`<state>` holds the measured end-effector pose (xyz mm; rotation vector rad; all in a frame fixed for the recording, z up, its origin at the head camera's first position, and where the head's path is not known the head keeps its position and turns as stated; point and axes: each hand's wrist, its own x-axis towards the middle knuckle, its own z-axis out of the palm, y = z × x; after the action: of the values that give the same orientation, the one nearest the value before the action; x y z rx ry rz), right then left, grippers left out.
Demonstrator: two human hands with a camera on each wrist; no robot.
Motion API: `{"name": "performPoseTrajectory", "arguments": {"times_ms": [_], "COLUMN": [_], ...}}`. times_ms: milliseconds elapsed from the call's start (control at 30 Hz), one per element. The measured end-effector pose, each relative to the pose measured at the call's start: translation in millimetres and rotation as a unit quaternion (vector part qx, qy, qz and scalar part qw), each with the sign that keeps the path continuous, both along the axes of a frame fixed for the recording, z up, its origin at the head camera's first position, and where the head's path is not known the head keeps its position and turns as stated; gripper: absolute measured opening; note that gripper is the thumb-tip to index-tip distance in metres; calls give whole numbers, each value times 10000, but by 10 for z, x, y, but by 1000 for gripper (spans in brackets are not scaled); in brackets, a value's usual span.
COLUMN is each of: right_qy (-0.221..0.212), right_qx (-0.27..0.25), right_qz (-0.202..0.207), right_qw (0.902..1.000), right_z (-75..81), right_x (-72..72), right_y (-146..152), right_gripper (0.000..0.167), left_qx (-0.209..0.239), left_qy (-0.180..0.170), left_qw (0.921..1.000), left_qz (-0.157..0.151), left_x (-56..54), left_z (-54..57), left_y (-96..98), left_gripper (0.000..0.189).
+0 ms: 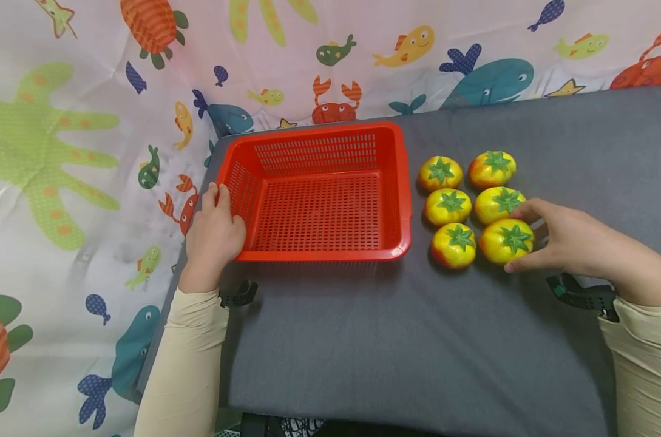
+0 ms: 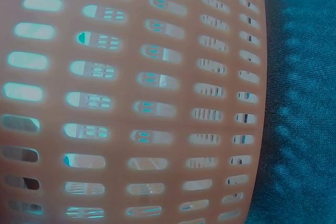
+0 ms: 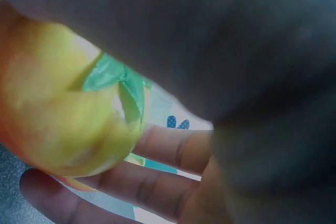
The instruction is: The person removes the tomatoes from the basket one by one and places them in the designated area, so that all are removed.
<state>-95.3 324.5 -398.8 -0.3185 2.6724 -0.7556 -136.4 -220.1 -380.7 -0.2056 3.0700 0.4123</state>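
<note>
At the left end of a red plastic basket (image 1: 322,255), my left hand (image 1: 214,233) grips the rim. The basket has slotted walls and holds nothing. The left wrist view shows its slotted side wall (image 2: 123,119) close up. On the right, my right hand (image 1: 567,237) holds the nearest right-hand persimmon (image 1: 507,241), yellow-red with a green leafy top, with the thumb in front and fingers behind. That persimmon (image 3: 58,103) fills the left of the right wrist view beside the fingers (image 3: 142,184). It still sits among the others on the table.
Several more persimmons stand in two columns right of the basket, among them a near one (image 1: 453,246) and a far one (image 1: 492,169). A grey cloth (image 1: 390,346) covers the table. Behind and to the left hangs a curtain (image 1: 286,60) with sea animals.
</note>
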Motion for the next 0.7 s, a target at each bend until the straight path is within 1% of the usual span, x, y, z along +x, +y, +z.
{"name": "performPoseTrajectory", "arguments": {"times_ms": [500, 700], "right_qy": [-343, -384], "right_qx": [-266, -291], "right_qz": [-8, 9], "right_qw": [9991, 9988], "right_z": [-88, -117], "right_x": [-28, -40], "right_y": [-11, -4], "right_gripper": [92, 91], "left_qx": [22, 13], "left_qy": [32, 48], "left_qw": [10000, 10000], "left_qz": [0, 4], "left_x": [16, 13], "left_z": [0, 1], "left_y": [1, 6], "left_gripper": [77, 76]}}
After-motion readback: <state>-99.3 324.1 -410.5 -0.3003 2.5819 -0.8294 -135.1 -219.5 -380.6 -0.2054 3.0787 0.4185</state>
